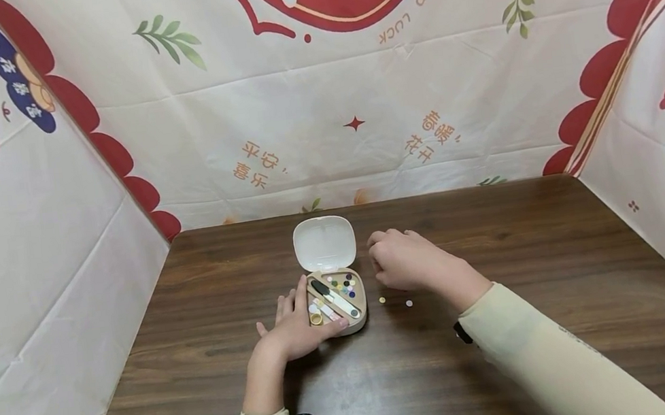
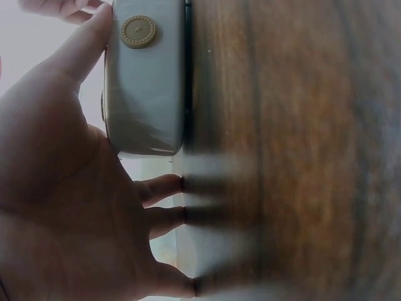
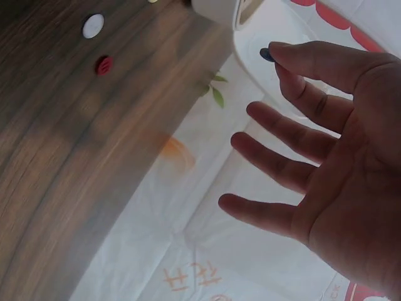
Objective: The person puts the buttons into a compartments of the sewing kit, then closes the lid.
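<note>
A small sewing box stands on the table with its white lid raised at the back. Colourful buttons lie in its right compartment, and a black-and-white tool crosses the middle slantwise. My left hand rests on the box's front left corner, thumb along the front rim, index finger on the left edge; the other fingers spread over the table. Right of the box, above the table, my right hand pinches a dark button between thumb and index finger, its other fingers spread.
Loose on the table lie a yellow button, a white button and a red button. A gold-coloured ring sits in the box's left part. White printed cloth hangs behind the table and along both sides.
</note>
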`<state>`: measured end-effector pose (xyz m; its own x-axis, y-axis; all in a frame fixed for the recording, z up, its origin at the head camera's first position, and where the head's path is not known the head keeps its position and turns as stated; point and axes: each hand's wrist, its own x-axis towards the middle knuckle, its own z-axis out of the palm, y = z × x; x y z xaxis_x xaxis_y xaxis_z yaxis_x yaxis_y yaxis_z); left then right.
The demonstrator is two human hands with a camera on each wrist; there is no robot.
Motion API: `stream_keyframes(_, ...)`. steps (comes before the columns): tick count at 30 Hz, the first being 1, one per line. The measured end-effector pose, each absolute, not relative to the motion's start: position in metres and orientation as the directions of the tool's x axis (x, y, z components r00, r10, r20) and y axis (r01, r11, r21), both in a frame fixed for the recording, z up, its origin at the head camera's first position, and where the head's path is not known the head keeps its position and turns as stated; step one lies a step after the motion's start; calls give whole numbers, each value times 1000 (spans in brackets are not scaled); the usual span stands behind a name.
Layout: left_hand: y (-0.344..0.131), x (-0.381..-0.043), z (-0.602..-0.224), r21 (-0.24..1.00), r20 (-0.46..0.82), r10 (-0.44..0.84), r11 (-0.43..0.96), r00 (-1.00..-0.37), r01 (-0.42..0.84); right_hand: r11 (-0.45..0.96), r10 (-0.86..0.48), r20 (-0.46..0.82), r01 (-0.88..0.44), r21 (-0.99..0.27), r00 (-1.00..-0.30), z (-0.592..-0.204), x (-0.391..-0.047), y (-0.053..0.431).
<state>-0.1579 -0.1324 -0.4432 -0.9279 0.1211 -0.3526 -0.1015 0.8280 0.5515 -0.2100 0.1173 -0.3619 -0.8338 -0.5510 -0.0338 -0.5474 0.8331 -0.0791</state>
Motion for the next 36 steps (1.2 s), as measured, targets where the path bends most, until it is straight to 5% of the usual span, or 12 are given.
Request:
stream_keyframes(9, -134, -168, -463, 553, -352, 103, 825, -930, -118, 755, -651, 22, -650, -81, -759, -368, -215, 99)
stream_keyframes(36, -132, -159, -444, 537, -356, 108, 837, -928, -109, 758, -636, 61, -637, -140, -769, -403, -211, 92)
